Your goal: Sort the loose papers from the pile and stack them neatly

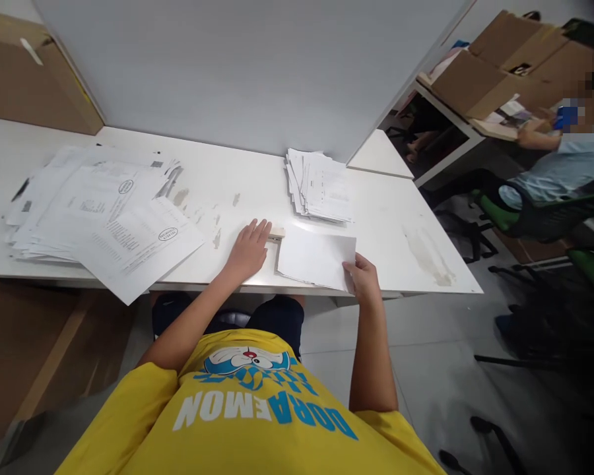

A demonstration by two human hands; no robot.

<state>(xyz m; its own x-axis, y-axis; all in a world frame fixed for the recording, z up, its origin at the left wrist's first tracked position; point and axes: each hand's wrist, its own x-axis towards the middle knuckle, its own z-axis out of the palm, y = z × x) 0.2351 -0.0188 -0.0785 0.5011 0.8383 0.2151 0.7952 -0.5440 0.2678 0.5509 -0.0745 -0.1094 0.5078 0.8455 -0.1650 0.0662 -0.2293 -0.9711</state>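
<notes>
Near the front edge of the table, my left hand (250, 251) lies over a small cream-coloured stapler (276, 233), fingers close together and pressed down on it. Most of the stapler is hidden under the palm; only its end shows, right at the left edge of some white paper sheets (317, 258). My right hand (363, 277) pinches the right edge of these sheets, thumb on top. The sheets look blank on the upper side and lie low over the table. Just behind them is a stack of printed papers (324, 188).
A large untidy pile of printed sheets (89, 204) covers the left side, one sheet overhanging the front edge. A grey partition (247, 72) stands behind the white table (386, 218). A cardboard box (34, 79) sits back left. Another person (559, 165) sits at right among chairs.
</notes>
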